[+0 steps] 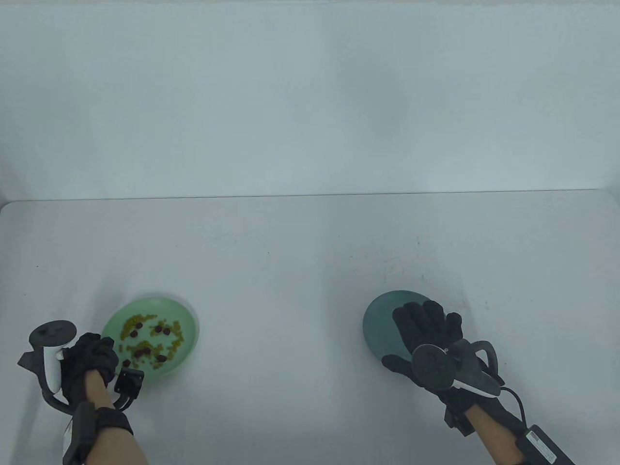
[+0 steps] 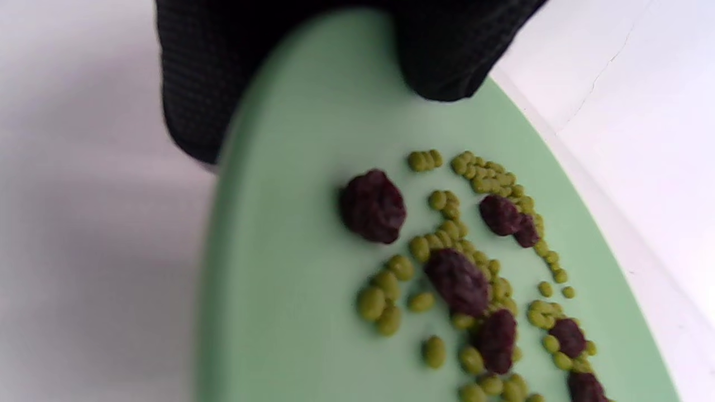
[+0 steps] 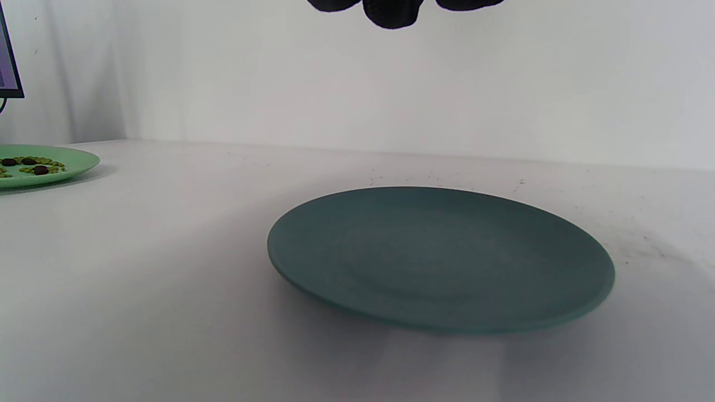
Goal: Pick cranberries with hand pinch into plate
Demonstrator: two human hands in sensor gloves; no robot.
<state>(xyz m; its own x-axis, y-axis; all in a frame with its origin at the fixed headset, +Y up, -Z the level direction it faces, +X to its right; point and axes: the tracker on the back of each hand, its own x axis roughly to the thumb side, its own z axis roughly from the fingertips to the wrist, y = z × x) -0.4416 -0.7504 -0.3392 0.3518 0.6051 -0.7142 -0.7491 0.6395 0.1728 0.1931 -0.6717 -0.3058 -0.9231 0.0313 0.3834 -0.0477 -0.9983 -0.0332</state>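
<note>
1. A light green plate (image 1: 186, 322) sits on the white tabletop (image 1: 290, 252) near its front left. It carries a scatter of small yellow-green pieces (image 1: 130, 323) and several dark red cranberries (image 1: 159, 329) mixed in among them.

2. The left hand (image 1: 89, 356), in a black glove, is at the front-left edge of the green plate. In the left wrist view its fingers (image 2: 447, 61) lie on either side of the plate's rim, one over the top surface and the rest against the outer edge, so the hand grips the plate by its rim.

3. In that close view the nearest cranberry (image 2: 373, 206) lies apart from the gloved fingers, with more cranberries and green pieces further along the plate. No cranberry is pinched in the left hand.

4. A dark teal plate (image 1: 382, 319) sits on the tabletop to the right, well apart from the green one. The right wrist view shows its upper surface (image 3: 441, 257) bare.

5. The right hand (image 1: 426, 334) hangs over the near right part of the teal plate with its fingers spread flat and released, holding nothing. In the right wrist view only the fingertips (image 3: 394, 14) show at the top edge, above the plate and not touching it.

6. A white tracker (image 1: 48, 348) is strapped to the left hand and a dark round one (image 1: 433, 365) to the right hand, with a cable (image 1: 516, 399) trailing back along the right forearm.
</note>
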